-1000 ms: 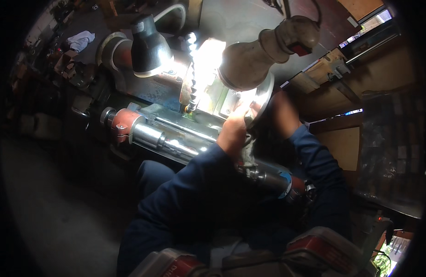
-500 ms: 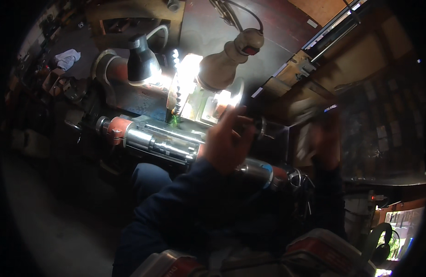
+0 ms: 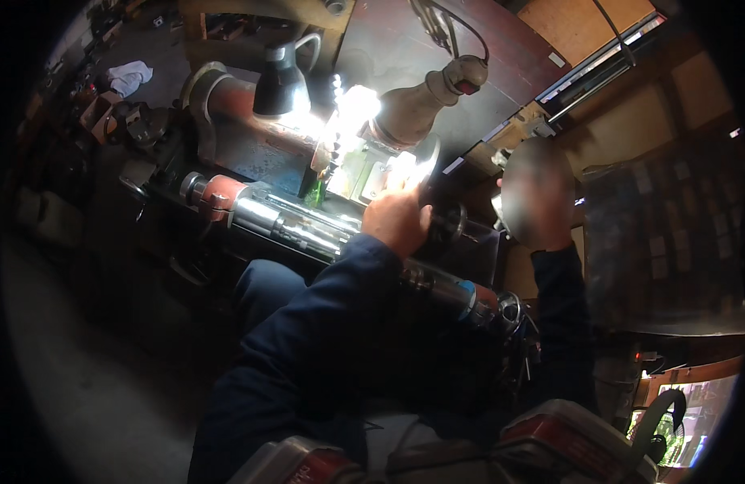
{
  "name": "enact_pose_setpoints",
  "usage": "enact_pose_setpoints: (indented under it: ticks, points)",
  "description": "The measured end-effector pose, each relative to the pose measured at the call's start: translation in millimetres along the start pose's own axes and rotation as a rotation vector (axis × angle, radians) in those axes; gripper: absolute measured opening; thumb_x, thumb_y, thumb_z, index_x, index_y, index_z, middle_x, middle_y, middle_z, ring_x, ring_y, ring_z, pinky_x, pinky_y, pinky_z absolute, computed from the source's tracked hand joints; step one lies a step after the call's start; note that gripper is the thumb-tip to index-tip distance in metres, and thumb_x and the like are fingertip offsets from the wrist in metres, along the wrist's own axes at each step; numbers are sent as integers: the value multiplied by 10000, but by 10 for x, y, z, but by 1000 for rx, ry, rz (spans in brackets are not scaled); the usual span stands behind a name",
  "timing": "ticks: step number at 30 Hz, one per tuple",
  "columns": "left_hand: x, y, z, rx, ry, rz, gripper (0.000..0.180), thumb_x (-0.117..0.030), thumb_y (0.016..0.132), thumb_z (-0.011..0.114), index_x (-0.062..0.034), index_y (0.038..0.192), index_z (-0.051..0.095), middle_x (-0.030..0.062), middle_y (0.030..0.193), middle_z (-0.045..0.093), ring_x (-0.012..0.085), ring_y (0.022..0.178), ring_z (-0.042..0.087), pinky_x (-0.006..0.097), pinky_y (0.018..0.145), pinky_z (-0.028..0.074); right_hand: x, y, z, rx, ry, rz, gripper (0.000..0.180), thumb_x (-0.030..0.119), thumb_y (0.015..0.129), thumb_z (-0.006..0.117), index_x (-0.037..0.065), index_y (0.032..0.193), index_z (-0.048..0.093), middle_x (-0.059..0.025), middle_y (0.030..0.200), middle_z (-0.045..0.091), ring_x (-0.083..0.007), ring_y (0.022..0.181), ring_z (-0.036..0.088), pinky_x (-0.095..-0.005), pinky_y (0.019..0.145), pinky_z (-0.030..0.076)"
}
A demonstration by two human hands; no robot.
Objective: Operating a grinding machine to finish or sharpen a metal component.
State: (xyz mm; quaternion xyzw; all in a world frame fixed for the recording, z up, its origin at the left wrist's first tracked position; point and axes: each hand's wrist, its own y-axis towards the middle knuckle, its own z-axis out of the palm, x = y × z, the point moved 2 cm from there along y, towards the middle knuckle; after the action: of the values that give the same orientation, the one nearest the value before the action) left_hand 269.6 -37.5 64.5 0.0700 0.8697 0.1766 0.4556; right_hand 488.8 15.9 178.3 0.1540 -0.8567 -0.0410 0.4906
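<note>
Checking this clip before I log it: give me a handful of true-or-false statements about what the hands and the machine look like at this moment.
1. The left hand is at the brightly lit part of the machine, by the dark handwheel. True.
2. The right hand rests on the shiny metal bar. False: it is raised to the right, clear of the bar, and blurred.
3. The black lamp is switched off. False: a strong glare shines just under it.
4. Both forearms are in dark blue sleeves. True.
5. A white cloth lies at the upper left, far from both hands. True.
6. The left hand holds a hammer. False: no hammer shows; what it grips is lost in glare.
</note>
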Motion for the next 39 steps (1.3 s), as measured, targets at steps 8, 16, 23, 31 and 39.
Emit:
enact_pose_setpoints:
  ticks: [8,16,23,31,39]
  points:
    - [85,32,-42,120,56,-171,305,-212,774,641,-22,1011,619,188,937,627,348,865,624,412,757,513,85,48,1090,259,-916,-923,428,-11,764,565,86,1180,570,-115,1230,560,-254,1167,522,-437,1034,361]
    - [243,132,67,95,136,-115,144,-137,720,635,-46,827,667,126,914,646,285,806,643,385,739,514,-454,899,1138,303,-339,-541,153,-16,761,486,17,868,590,-131,891,664,-302,868,630,-365,827,481]
    - [212,189,-15,94,41,-130,240,-207,673,733,-45,835,662,127,863,653,275,826,642,364,727,506,-434,694,1155,286,-443,-625,173,7,774,518,10,933,587,-154,937,608,-334,858,600,-343,773,484]
    - [447,103,210,211,299,-57,486,-260,733,704,-90,1169,574,117,921,658,291,879,639,377,776,506,-698,1077,1149,356,-91,-154,348,207,927,343,-32,945,596,-139,891,652,-224,895,613,-316,793,470]
    - [213,176,40,73,213,14,415,-270,697,751,-64,1027,607,131,876,645,281,858,637,373,756,505,-683,800,1154,130,-618,-995,259,-31,819,422,-20,1055,527,-202,1027,580,-358,997,549,-385,931,430]
